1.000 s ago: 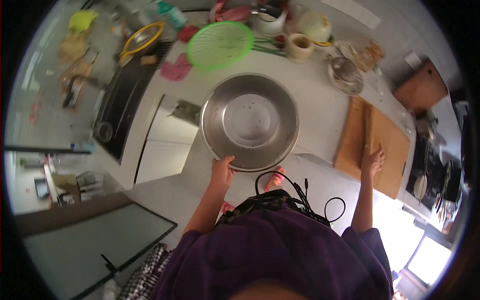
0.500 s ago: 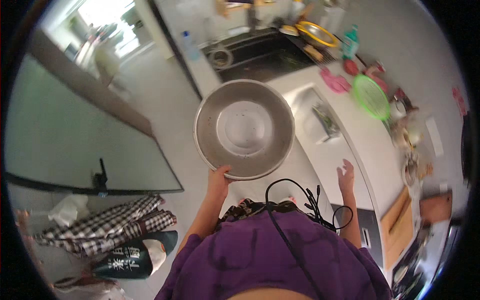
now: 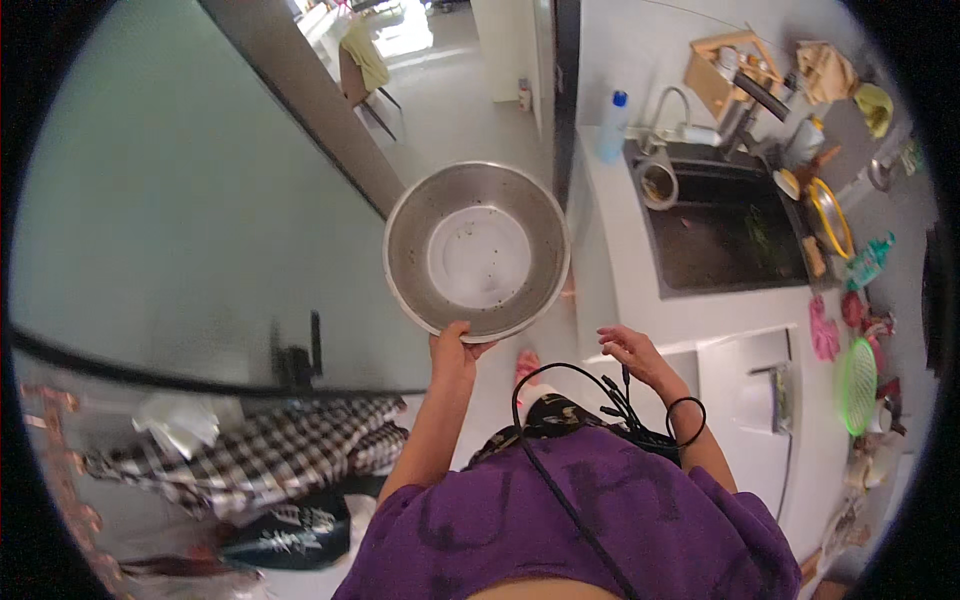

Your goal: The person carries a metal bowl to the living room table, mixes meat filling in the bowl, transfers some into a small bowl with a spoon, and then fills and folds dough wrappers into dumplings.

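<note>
My left hand (image 3: 455,350) grips the near rim of a wide stainless-steel bowl (image 3: 478,200), thumb over the edge. Small dark specks dot its inside, and it is held out in front of me. My right hand (image 3: 632,350) is open at the lower right of the bowl, apart from it, with fingers loosely bent beside the white counter (image 3: 622,280). Black cables (image 3: 552,370) loop in front of my body, below both hands.
Frosted glass door (image 3: 170,220) at left; doorway (image 3: 450,120) ahead with a chair (image 3: 355,80) beyond. Right: dark sink (image 3: 720,250), faucet (image 3: 672,98), blue-capped bottle (image 3: 610,135), green colander (image 3: 858,385). Checked cloths (image 3: 280,450) lie lower left.
The view has turned left from the counter toward the doorway and sink. The bowl stays in my left hand; my right hand has left the wooden board area and moved nearer the bowl.
</note>
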Motion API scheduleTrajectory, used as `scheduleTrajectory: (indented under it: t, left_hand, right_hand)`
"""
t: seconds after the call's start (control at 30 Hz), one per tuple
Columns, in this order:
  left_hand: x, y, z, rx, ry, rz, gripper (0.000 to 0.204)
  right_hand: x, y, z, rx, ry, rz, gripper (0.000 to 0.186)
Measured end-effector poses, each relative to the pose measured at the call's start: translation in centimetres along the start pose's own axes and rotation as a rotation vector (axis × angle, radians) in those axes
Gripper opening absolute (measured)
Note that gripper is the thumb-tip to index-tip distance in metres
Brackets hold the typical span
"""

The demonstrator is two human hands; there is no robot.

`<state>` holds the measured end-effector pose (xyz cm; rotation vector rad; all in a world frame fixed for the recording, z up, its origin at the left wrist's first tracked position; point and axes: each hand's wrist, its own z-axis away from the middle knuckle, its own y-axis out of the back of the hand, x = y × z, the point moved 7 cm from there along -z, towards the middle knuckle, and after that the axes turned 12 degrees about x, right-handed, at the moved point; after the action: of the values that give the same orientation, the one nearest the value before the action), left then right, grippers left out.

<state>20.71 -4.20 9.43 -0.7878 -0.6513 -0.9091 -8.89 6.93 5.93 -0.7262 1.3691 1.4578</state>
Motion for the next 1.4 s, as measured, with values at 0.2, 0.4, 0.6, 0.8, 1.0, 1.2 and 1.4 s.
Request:
scheduleTrajectory:
  t: [0.2,0.4,0.6,0.8,1.0,1.2,1.4]
  left_hand:
    - [5.4,-4.8,-12.4,0.123,0.121,0.016,0.045]
    - [9.0,-5.8,-22.3,0.181,0.156,0.085,0.033]
    - [12.2,-8.8,-33.3,0.182,0.250,0.090,0.029]
    - [18.2,-15.8,-43.9,0.177,0.297,0.060,0.025]
    - [26.2,-23.2,-55.0,0.197,0.270,0.033,0.026]
    - [29.7,-29.1,-67.5,0.245,0.223,0.132,0.032]
    - [34.8,-35.7,-78.9,0.211,0.200,0.177,0.032]
  right_hand:
    - [-5.1,-2.8,-13.7,-0.045,-0.018,-0.143,0.033]
    - [-5.2,-4.3,-24.3,-0.085,-0.059,-0.176,0.032]
    - [-4.9,-4.7,-36.9,0.027,-0.049,-0.098,0.033]
    - [-7.9,-6.0,-51.0,0.033,-0.120,-0.151,0.034]
    - [-12.0,-6.4,-63.8,0.036,-0.166,-0.148,0.034]
    - [-13.0,-3.2,-81.5,0.075,-0.129,-0.160,0.031]
    - [-17.2,1.1,-103.6,0.130,0.170,-0.116,0.027]
